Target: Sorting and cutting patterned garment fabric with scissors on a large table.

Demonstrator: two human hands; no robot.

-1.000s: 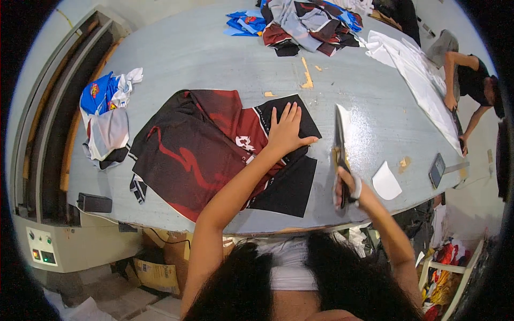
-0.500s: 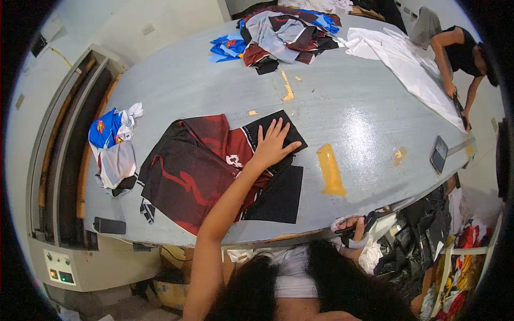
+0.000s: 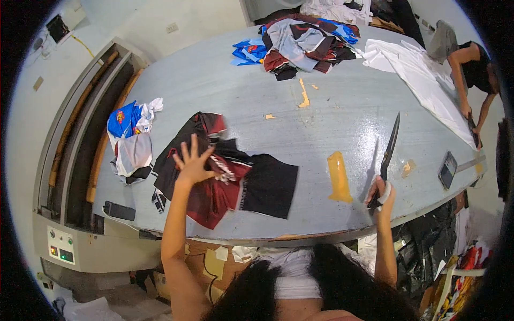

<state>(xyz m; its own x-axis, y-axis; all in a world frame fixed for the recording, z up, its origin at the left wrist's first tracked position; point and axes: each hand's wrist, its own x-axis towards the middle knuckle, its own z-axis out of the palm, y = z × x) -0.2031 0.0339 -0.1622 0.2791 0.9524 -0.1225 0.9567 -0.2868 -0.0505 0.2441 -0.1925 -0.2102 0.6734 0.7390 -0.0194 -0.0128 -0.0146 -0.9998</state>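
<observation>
A dark red and black garment (image 3: 214, 176) lies rumpled on the grey table (image 3: 321, 123), with a black fabric piece (image 3: 270, 184) at its right side. My left hand (image 3: 194, 160) hovers over the garment's left part with fingers spread, holding nothing. My right hand (image 3: 381, 193) is near the table's front edge, closed on the handles of large black scissors (image 3: 389, 150), whose blades point away from me, up and slightly right.
A blue, white and grey clothing heap (image 3: 131, 136) lies at the left. A mixed pile of garments (image 3: 308, 43) is at the far side. Another person (image 3: 474, 75) bends over white cloth (image 3: 423, 80) at the right. A phone (image 3: 447, 169) and yellow tape patches (image 3: 339, 176) are on the table.
My left hand lifted off the garment and shifted left, and the garment is now bunched. My right hand came back up from below the table edge, holding the scissors.
</observation>
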